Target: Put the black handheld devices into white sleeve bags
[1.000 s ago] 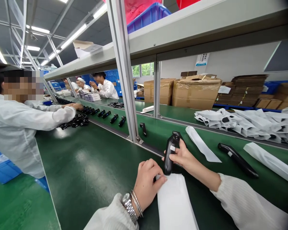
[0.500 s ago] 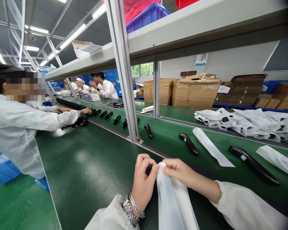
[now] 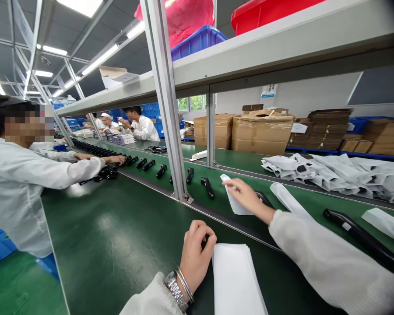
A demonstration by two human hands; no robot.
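My left hand (image 3: 198, 253) rests at the near workbench, its thumb and fingers curled together with nothing visible in them. Just beside it lies a stack of flat white sleeves (image 3: 234, 280). Out over the green belt, my right hand (image 3: 244, 197) has its fingers stretched out above one white sleeve (image 3: 234, 203), partly covering it. Behind that hand a black angled handheld device (image 3: 264, 199) is half hidden. More such devices lie along the belt, one small black device (image 3: 207, 188) to the left and a larger black device (image 3: 357, 232) to the right.
A metal post (image 3: 167, 100) rises from the bench edge and carries a shelf (image 3: 265, 57). A heap of white sleeves (image 3: 341, 175) lies beyond the belt, with cardboard boxes (image 3: 261, 133) behind. At left a co-worker (image 3: 16, 188) reaches toward the row of black devices (image 3: 98, 148).
My right hand has moved forward from beside my left hand to the belt, carrying a white sleeve there. My left hand has stayed near the stack. The belt's devices have shifted right.
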